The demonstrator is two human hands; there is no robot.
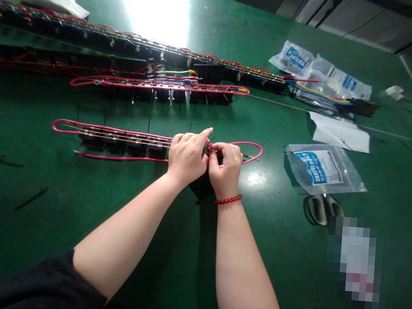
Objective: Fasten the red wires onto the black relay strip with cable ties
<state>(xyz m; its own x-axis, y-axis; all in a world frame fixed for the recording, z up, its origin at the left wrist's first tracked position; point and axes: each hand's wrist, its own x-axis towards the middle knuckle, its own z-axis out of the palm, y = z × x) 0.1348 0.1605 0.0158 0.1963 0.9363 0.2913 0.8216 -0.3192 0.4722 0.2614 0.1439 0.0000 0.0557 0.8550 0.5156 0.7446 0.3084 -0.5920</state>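
Two hands on that wiring harness (pixel 122 141), and both are yours?

Both mine. Where does it lie?

Straight ahead of you on the green table mat (pixel 35 114), running crosswise. Its red wire (pixel 228 144) loops around a row of four black blocks (pixel 117 143), and your hands are at the right end of the row.

What's my left hand (pixel 186 155) doing?

It's mostly closed, fingers curled over the thin wires, pinching them. Your index finger (pixel 204 133) is lifted and points away from you.

And my right hand (pixel 226 167)?

It's also mostly closed, fingertips pressed together on the same wires, just beside your left hand. Exactly which strands each hand grips is hidden. A red bead bracelet (pixel 228 199) circles that wrist.

What else is around me?

Beyond your hands lie more wiring harnesses (pixel 157 85). To your right are a clear plastic bag with a blue label (pixel 323 167), a white paper sheet (pixel 339 133) and grey-handled scissors (pixel 324 210), which sit just below the bag. Farther right, one object (pixel 357 264) is too blurred to tell.
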